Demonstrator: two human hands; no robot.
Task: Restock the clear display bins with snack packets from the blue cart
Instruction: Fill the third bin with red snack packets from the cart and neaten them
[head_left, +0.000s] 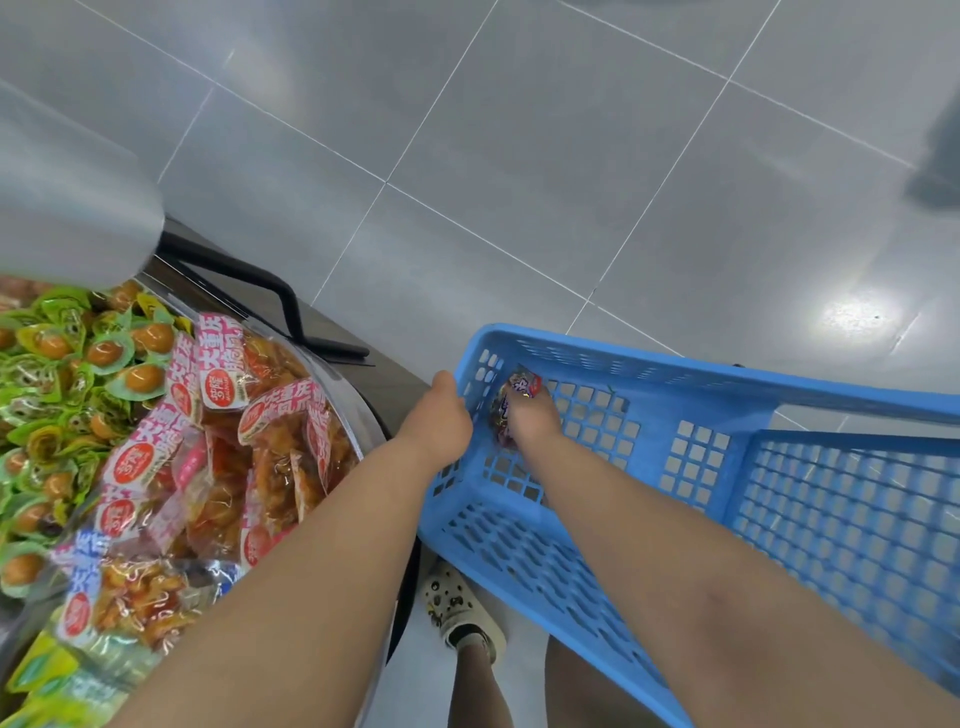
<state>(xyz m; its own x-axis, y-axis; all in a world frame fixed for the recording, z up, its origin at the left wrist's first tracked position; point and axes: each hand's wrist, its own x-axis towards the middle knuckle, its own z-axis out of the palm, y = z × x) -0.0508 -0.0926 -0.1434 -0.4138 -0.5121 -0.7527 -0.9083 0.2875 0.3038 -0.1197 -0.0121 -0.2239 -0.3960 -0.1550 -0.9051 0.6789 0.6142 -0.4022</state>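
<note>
The blue cart basket (727, 467) is tilted, with its slotted floor facing me. My left hand (439, 415) grips its near left rim. My right hand (532, 415) reaches inside and holds a red and white snack packet (511, 400) against the basket's end wall. To the left, a clear display bin (337, 395) is heaped with pink-labelled packets of orange snacks (249, 441).
Further left lie green packets (62, 364) holding brown round snacks. A black metal frame (280, 301) runs behind the bin. Grey tiled floor (519, 156) spreads beyond. My foot in a white clog (457, 608) stands under the basket.
</note>
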